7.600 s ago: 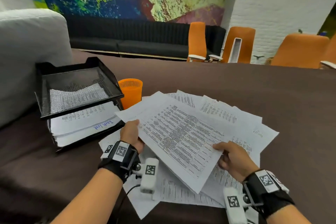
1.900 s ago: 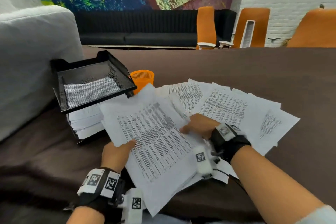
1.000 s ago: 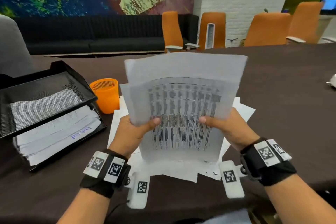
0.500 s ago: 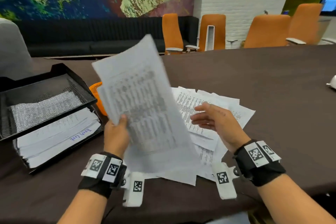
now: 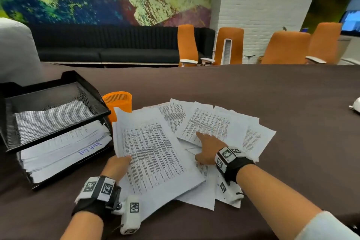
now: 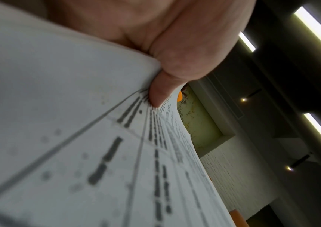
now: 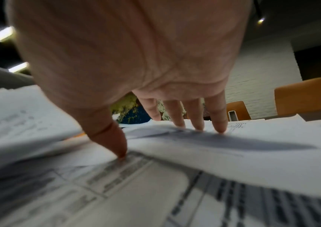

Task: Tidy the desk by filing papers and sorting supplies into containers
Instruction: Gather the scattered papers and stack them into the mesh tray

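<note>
My left hand point(image 5: 118, 165) grips a stack of printed papers point(image 5: 153, 154) by its left edge, low over the desk; in the left wrist view the thumb point(image 6: 161, 92) pinches the sheets point(image 6: 78, 153). More loose printed sheets point(image 5: 212, 124) lie fanned out on the brown desk to the right. My right hand point(image 5: 208, 146) lies on them with straight spread fingers point(image 7: 198, 119) and the thumb tip point(image 7: 116, 147) touching paper. A black mesh two-tier tray point(image 5: 58, 87) stands at the left, its lower tier full of papers point(image 5: 64, 150).
An orange mesh cup point(image 5: 117, 101) stands between the tray and the papers. A white object point(image 5: 355, 106) shows at the right edge. A grey chair back point(image 5: 15, 48) rises at far left. Orange chairs point(image 5: 286, 47) line the far side of the brown desk point(image 5: 233, 87).
The held stack has come down from upright in both hands to low over the desk in my left hand alone. My right hand let go and now lies on the loose sheets.
</note>
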